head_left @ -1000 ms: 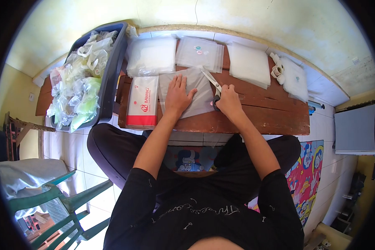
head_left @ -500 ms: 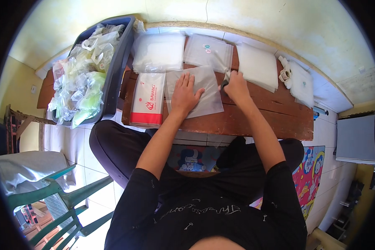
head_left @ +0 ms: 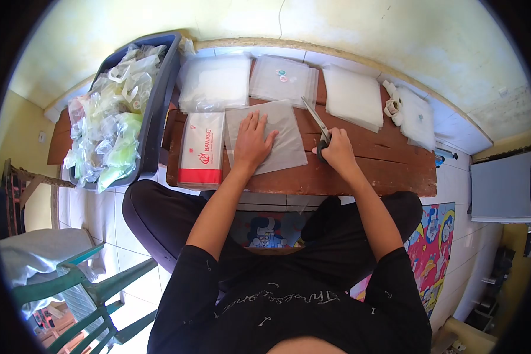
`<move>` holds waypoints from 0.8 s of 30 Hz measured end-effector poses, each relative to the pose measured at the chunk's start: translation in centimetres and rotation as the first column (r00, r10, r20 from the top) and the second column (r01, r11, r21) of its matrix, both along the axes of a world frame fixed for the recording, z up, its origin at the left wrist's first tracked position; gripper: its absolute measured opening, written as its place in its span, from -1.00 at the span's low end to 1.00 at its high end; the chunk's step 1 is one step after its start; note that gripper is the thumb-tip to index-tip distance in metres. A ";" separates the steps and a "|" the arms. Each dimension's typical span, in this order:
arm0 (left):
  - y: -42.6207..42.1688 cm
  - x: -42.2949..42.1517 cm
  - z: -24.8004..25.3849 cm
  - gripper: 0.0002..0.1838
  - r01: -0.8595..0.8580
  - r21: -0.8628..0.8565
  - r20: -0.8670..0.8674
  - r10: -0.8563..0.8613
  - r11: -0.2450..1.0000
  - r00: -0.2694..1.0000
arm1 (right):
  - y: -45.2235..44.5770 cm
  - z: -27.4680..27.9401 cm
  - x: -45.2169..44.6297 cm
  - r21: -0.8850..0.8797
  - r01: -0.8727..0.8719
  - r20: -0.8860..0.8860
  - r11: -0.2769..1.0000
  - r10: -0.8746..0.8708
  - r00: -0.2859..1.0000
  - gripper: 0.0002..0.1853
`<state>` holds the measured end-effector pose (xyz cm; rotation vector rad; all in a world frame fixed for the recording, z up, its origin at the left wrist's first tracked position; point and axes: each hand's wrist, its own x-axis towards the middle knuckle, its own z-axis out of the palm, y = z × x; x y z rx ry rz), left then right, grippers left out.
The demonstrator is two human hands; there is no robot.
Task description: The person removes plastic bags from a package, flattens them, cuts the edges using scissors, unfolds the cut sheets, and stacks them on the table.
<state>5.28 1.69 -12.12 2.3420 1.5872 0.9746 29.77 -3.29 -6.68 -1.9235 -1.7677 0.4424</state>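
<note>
My left hand lies flat with fingers stretched on a sheer plastic bag near the middle of the wooden table. To its right, my right hand grips a pair of scissors by the dark handles. The blades point away from me and slightly left, beside the bag's right edge and looking nearly closed. Left of the bag lies a white and red printed packet marked "BAWANG". Behind it are a stack of clear bags and another stack with small round stickers.
A grey bin full of crumpled plastic bags stands at the left. Farther right on the table are more clear bags, a white roll or strip and another bag stack. A green chair stands lower left.
My right hand has come back toward me, and the scissors now show at full length beside the bag. My left hand stays flat on the bag. The whole view has shifted slightly.
</note>
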 end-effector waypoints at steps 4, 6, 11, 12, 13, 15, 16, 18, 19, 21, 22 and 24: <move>0.1 -0.2 0.1 -0.59 0.020 0.106 0.098 -0.030 0.994 0.995 | -0.2 -1.0 1.2 -0.028 0.031 0.022 0.999 -0.031 0.999 -0.43; 0.1 -0.2 0.3 -0.64 0.016 0.150 0.099 -0.031 0.989 0.995 | 0.0 -1.7 1.4 -0.042 0.027 0.088 0.999 -0.023 0.996 -0.46; -0.6 0.3 1.5 -0.68 0.128 0.054 0.077 -0.132 0.990 0.988 | 0.6 -2.0 2.1 -0.100 -0.039 0.165 0.994 0.056 0.985 -0.50; -0.8 0.7 1.9 -0.68 0.245 0.021 0.065 -0.246 0.969 0.967 | 0.8 -1.9 2.2 -0.130 -0.080 0.222 0.988 0.107 0.969 -0.53; -1.1 1.0 2.4 -0.69 0.357 -0.012 0.057 -0.355 0.934 0.933 | 1.2 -1.7 2.2 -0.127 -0.078 0.220 0.989 0.105 0.970 -0.53; -2.7 1.8 2.8 -0.68 0.388 0.000 0.010 -0.388 0.922 0.922 | 1.5 -1.1 2.2 -0.198 -0.139 0.282 0.970 0.192 0.940 -0.56; -3.4 2.2 2.9 -0.68 0.417 0.008 -0.032 -0.417 0.909 0.909 | 1.6 -0.7 2.2 -0.197 -0.133 0.283 0.971 0.186 0.941 -0.56; -3.9 2.6 2.6 -0.71 0.403 -0.031 -0.013 -0.403 0.915 0.915 | 1.6 0.6 1.4 -0.267 -0.171 0.323 0.949 0.255 0.911 -0.58; -3.9 2.7 2.4 -0.73 0.383 -0.070 0.004 -0.384 0.921 0.924 | 1.6 0.7 1.3 -0.264 -0.167 0.326 0.950 0.251 0.912 -0.58; -3.8 2.8 1.7 -0.78 0.393 -0.085 0.019 -0.393 0.916 0.919 | 1.4 1.0 0.9 -0.252 -0.122 0.341 0.960 0.206 0.917 -0.58; -3.6 2.6 1.4 -0.83 0.397 -0.100 0.030 -0.396 0.912 0.918 | 1.2 1.2 0.7 -0.249 -0.125 0.342 0.960 0.207 0.917 -0.58; -3.1 2.4 1.7 -0.86 0.394 -0.070 0.045 -0.392 0.917 0.919 | 0.4 3.5 -0.1 -0.141 -0.097 0.286 0.985 0.134 0.949 -0.72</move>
